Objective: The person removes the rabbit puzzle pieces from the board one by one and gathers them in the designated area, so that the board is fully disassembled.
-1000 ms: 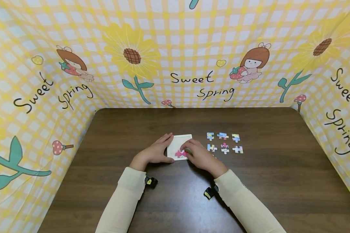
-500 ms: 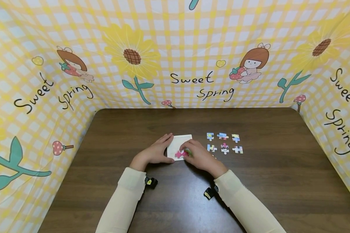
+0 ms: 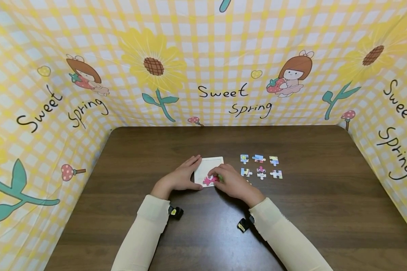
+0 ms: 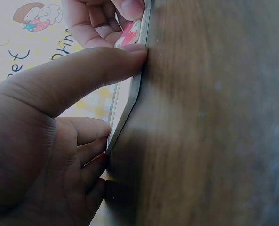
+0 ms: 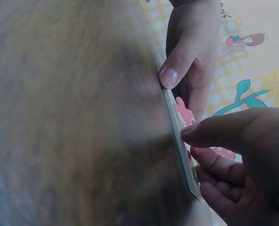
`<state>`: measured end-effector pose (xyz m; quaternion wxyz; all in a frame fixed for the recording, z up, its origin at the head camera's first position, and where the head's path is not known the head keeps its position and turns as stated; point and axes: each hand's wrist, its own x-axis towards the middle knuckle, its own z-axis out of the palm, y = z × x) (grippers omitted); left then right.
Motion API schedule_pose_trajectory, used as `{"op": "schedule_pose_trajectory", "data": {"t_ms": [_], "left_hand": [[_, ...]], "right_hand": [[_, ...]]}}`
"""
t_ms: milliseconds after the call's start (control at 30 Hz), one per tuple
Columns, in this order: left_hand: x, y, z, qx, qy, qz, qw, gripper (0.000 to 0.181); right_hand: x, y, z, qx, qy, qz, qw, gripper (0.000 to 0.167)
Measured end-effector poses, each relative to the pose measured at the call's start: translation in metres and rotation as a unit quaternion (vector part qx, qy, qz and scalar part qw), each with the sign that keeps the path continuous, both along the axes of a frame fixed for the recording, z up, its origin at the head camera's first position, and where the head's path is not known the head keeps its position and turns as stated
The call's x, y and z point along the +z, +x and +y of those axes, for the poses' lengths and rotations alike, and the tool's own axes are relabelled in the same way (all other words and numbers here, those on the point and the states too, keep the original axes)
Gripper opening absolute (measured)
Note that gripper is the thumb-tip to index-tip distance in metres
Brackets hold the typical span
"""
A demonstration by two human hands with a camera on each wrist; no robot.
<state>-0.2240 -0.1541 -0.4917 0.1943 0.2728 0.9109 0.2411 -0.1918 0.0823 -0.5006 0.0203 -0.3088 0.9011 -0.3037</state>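
Observation:
A small white puzzle tray (image 3: 207,163) lies on the table, with pink puzzle pieces (image 3: 207,181) along its near side. My left hand (image 3: 181,177) holds the tray's left side, thumb at the near corner and fingers by the far one. From the right, my right hand (image 3: 234,180) reaches over the tray and pinches a puzzle piece (image 3: 221,177) with some green on it, low at the near right part. Its fingers hide most of that piece. In the right wrist view, the right thumb (image 5: 193,134) lies at the tray's near edge, beside a pink piece (image 5: 183,112).
Right of the tray, several loose puzzle pieces (image 3: 261,172) lie in rows on the brown table (image 3: 203,233). Another piece is partly hidden by the right hand. A yellow checked cloth (image 3: 217,49) stands around the back and sides.
The right hand's fingers have shifted slightly over the tray's near right part, and the pink pieces beneath them look slightly moved. My left hand stays in place.

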Motion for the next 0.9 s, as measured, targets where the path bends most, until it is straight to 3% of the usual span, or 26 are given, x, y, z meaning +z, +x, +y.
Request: {"op": "schedule_pose_trajectory", "data": {"t_ms": [433,900], "left_hand": [[0.0025,0.001,-0.0006,-0.001,0.001,-0.004,1.0,0.104],[0.0042,0.0018,-0.0001,0.001,0.003,-0.008,1.0,0.104]], "right_hand": [[0.0039,0.0015,0.0017,0.009,0.013,0.007,0.9999,0.026],[0.0092,0.0003,0.0066,0.01,0.014,0.054,0.9984,0.029]]}}
